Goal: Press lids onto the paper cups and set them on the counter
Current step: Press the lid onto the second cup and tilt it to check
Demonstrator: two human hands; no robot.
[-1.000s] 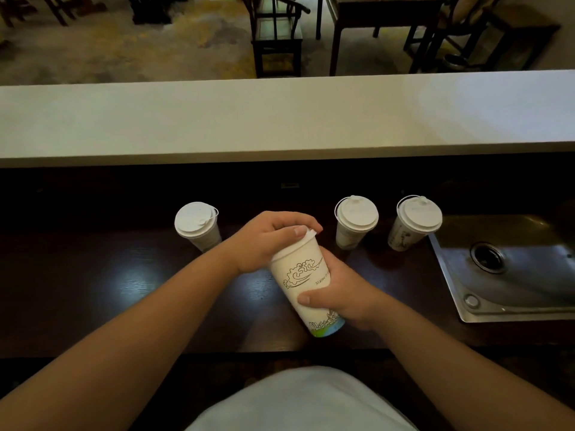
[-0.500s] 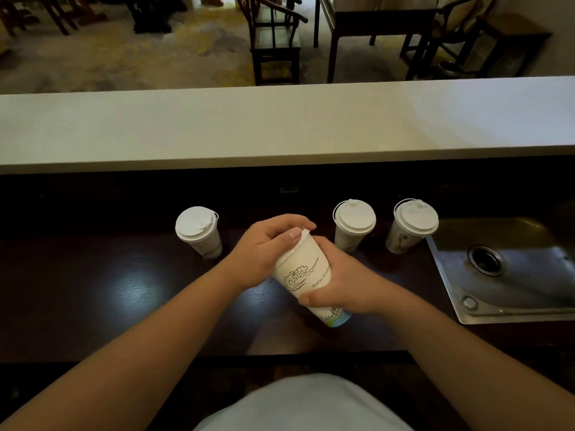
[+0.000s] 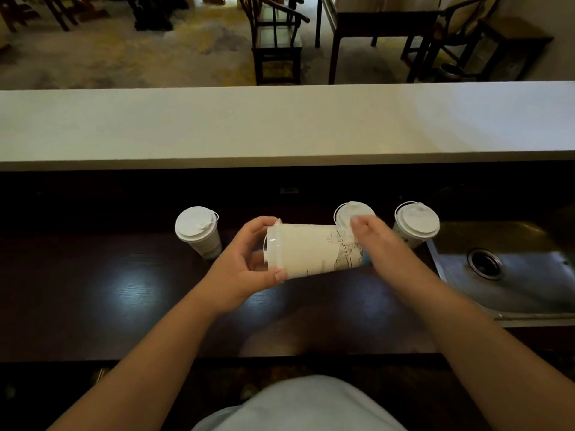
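Note:
A white paper cup (image 3: pixel 311 250) with a line drawing lies on its side in the air above the dark worktop (image 3: pixel 93 290), its lidded end pointing left. My left hand (image 3: pixel 242 265) grips the lid end, thumb on the near side. My right hand (image 3: pixel 379 244) holds the cup's base end. Three lidded cups stand upright behind: one at the left (image 3: pixel 197 230), one partly hidden behind my right hand (image 3: pixel 348 211), one at the right (image 3: pixel 417 222).
A steel sink (image 3: pixel 504 269) is set into the worktop at the right. A raised white counter (image 3: pixel 280 126) runs across behind the cups. Dark wooden chairs and a table stand on the floor beyond it.
The cup has been tipped from a leaning upright pose to horizontal, lid toward the left. My right hand moved from its side to its base end, and both hands rose slightly.

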